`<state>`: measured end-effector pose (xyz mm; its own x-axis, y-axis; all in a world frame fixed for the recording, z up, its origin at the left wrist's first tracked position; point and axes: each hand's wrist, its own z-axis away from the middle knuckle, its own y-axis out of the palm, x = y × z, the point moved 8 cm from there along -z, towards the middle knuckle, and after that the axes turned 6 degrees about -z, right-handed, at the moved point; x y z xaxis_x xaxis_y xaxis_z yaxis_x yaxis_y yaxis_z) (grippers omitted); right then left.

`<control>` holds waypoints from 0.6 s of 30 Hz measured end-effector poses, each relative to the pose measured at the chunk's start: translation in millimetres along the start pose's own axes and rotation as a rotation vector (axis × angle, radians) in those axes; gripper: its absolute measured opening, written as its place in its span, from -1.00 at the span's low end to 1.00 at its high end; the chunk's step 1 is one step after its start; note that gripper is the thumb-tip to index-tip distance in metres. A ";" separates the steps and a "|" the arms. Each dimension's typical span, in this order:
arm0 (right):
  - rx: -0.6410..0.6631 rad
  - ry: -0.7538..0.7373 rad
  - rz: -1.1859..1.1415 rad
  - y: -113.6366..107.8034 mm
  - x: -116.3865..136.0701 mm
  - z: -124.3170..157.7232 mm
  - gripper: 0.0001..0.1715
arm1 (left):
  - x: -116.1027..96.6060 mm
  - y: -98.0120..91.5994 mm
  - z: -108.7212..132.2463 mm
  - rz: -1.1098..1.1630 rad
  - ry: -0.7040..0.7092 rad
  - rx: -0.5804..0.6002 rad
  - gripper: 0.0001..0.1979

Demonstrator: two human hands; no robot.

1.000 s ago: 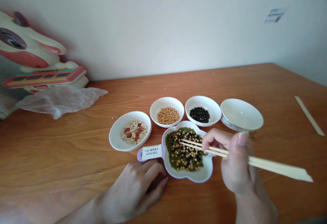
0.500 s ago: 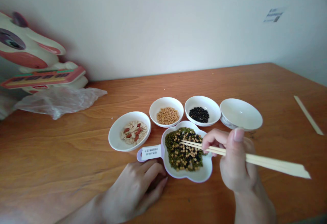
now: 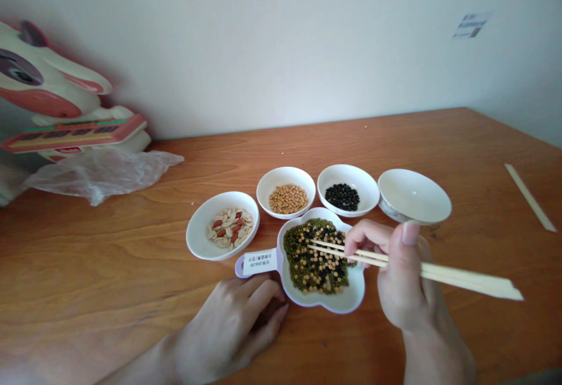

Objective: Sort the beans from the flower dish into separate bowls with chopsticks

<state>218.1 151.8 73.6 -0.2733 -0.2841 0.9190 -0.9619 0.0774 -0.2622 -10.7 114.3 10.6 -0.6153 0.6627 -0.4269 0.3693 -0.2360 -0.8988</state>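
Observation:
A pair of pale chopsticks point(image 3: 465, 278) is held in my right hand point(image 3: 404, 274), their tips slightly apart among the beans in a flower-shaped dish point(image 3: 357, 297). Green, black and tan beans are mixed in that dish. My left hand point(image 3: 237, 320) rests on the table just below the dish's labelled handle point(image 3: 260, 261), fingers bent and thumb apart, with nothing visible in it. Behind the dish stand a bowl of peanuts point(image 3: 230, 228), a bowl of tan beans point(image 3: 288, 199), a bowl of black beans point(image 3: 342, 197) and an empty white bowl point(image 3: 415, 196).
At the back left, a cow-shaped toy keyboard point(image 3: 79, 133) stands behind a crumpled clear plastic bag point(image 3: 105, 174). A single pale stick point(image 3: 530, 198) lies at the far right of the wooden table point(image 3: 109, 262). The wall rises behind.
The chopstick tips have spread slightly apart over the beans, and their rear ends have shifted a little left. My left hand, the dish and the bowls have not visibly moved.

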 end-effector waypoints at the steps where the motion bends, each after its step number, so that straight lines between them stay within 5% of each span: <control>1: 0.003 0.004 0.001 0.5 0.1 -0.5 -0.02 | 0.0 0.1 0.0 -0.003 0.001 0.001 -0.90; 18: -0.162 -0.142 -0.006 -12.0 23.6 5.2 -0.03 | -0.6 0.0 -1.3 0.001 -0.002 0.007 -0.90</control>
<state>223.2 139.2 96.9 -0.2756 -0.4162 0.8665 -0.9546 0.2246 -0.1957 -9.5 114.8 11.1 -0.6164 0.6608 -0.4283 0.3654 -0.2419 -0.8989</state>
